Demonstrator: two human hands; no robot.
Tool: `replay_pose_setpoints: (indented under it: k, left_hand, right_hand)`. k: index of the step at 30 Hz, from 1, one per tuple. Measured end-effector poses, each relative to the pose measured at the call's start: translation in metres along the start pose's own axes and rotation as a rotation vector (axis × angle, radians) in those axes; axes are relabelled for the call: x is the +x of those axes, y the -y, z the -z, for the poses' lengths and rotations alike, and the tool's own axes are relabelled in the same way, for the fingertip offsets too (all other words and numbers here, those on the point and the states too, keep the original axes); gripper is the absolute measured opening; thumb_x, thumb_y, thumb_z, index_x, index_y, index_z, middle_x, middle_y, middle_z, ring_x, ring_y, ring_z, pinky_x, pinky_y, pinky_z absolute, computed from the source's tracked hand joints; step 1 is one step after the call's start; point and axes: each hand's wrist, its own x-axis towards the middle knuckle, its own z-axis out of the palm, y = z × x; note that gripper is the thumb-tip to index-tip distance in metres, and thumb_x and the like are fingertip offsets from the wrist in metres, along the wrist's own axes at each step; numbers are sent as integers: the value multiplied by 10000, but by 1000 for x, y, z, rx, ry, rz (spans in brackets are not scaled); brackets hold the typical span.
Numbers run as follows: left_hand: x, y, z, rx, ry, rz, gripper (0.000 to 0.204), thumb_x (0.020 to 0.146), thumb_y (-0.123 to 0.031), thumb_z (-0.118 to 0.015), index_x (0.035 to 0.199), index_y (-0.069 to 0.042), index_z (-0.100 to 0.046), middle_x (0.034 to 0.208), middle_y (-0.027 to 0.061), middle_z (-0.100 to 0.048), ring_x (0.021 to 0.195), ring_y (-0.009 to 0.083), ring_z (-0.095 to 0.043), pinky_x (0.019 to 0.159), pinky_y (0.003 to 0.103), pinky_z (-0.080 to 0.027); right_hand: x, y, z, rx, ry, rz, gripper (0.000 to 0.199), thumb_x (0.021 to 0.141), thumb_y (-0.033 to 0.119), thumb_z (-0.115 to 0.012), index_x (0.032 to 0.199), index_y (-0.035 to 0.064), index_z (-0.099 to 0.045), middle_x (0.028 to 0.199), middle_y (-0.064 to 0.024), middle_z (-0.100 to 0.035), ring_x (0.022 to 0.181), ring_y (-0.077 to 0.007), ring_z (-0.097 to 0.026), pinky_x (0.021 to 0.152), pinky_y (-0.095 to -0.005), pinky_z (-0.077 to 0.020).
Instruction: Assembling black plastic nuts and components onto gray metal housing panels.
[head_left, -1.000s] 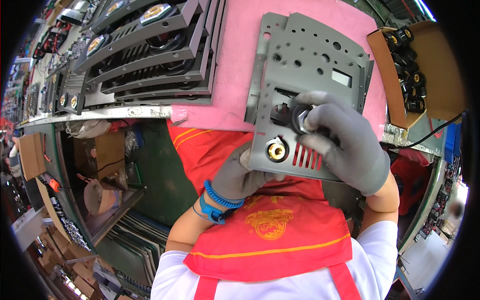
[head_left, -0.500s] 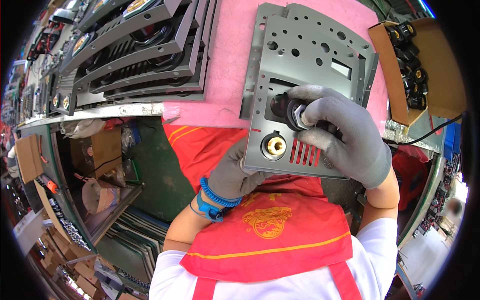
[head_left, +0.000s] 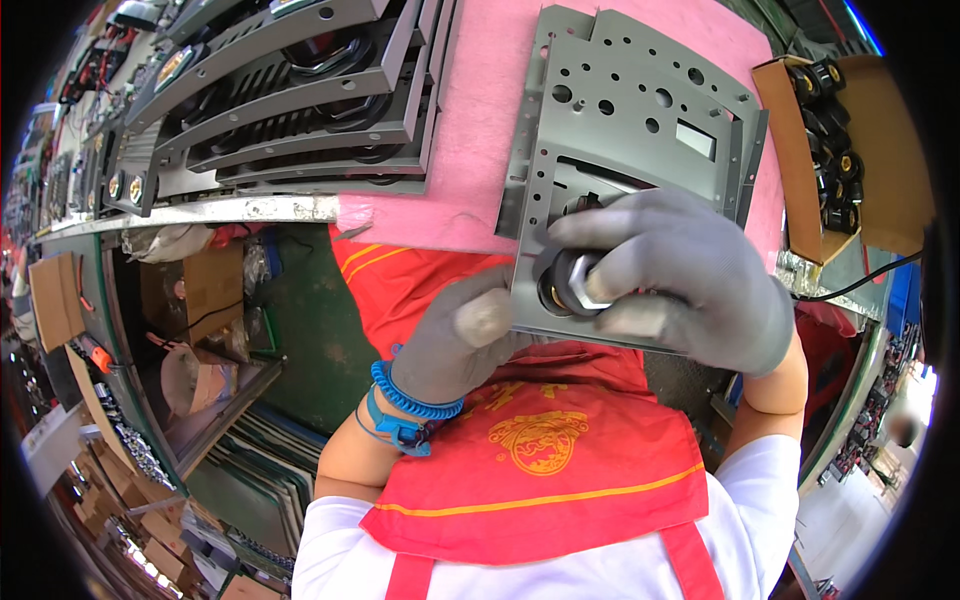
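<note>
Nearest to the camera is the person's own body, in a white shirt with a red apron that fills the low middle of the view. From there both forearms rise toward the bench.

The left hand, in a grey glove, with a blue coiled band on the wrist, grips the near left corner of a grey metal plate. The thumb lies on the upper face and the other fingers go under the plate, so they are hidden.

The right hand, also in a grey glove, is closed around a round black part with a metal nut, which sits at a hole near the near edge of the plate. The fingers curl over this part from the right side and the thumb presses from below.

The plate is tilted, its near edge over the person's lap and past the edge of the bench. Its far part lies over the pink mat. To the left of the plate the pink mat is bare for a short strip.

Farther left, a stack of grey slotted panels lies along the bench, close to this strip. On the far right a cardboard box holds small black round parts, just beside the right edge of the plate. Below the bench on the left there are boxes and clutter on lower shelves.
</note>
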Motion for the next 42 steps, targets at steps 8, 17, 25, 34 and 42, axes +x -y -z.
replay_pose_setpoints:
  k: [8,17,25,34,42]
  left_hand:
    - [6,-12,-8,-125,34,-22,750,900,-482,-579,1370,73,-393,1309,143,-530,1213,228,-542,1051,382,-423]
    - [8,-10,-5,-173,57,-22,729,922,-443,-565,1364,105,-377,1301,175,-531,1218,246,-540,1054,393,-420]
    - [8,-6,-6,-185,30,-18,651,950,-382,-550,1360,98,-390,1296,174,-535,1216,256,-541,1048,391,-427]
    - [8,-8,-9,-194,-18,20,606,949,-389,-554,1328,71,-443,1251,157,-560,1173,237,-560,1013,385,-449]
    - [10,-5,-9,-179,-44,-18,624,939,-398,-567,1325,77,-443,1237,158,-572,1127,227,-587,988,377,-462]
  right_hand:
    - [7,12,3,-412,-11,141,280,719,241,-721,961,110,-665,1153,-119,-652,999,-300,-611,866,-405,-471]
    - [5,4,2,-365,33,204,271,693,166,-718,945,81,-666,1011,-66,-663,888,-255,-643,828,-394,-476]
    - [7,6,-6,-322,-21,75,312,670,253,-790,891,96,-636,872,-66,-612,742,-267,-581,704,-373,-446]
    - [0,18,4,-551,22,33,366,620,257,-774,917,77,-658,963,-67,-638,823,-266,-608,734,-366,-463]
    - [6,9,-8,-484,-93,110,307,710,252,-727,947,68,-662,822,-51,-582,748,-233,-544,675,-354,-430]
